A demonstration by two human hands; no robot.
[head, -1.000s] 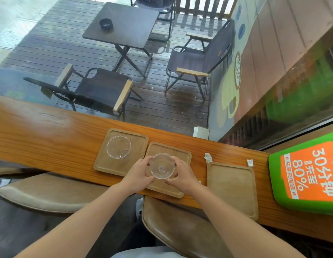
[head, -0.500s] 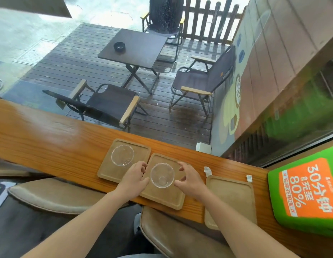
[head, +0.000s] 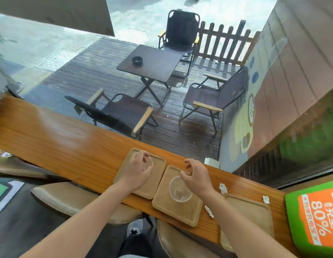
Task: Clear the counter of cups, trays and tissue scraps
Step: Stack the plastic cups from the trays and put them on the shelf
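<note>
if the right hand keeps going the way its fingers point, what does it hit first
Probably nothing soon: the right hand points away and leftward, over the middle tray's far edge, then bare counter. The clear cup sits below the hand, though height is uncertain.

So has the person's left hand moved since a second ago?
Yes. The left hand has gone leftward, from the clear plastic cup on the middle wooden tray to the cup on the left wooden tray.
</note>
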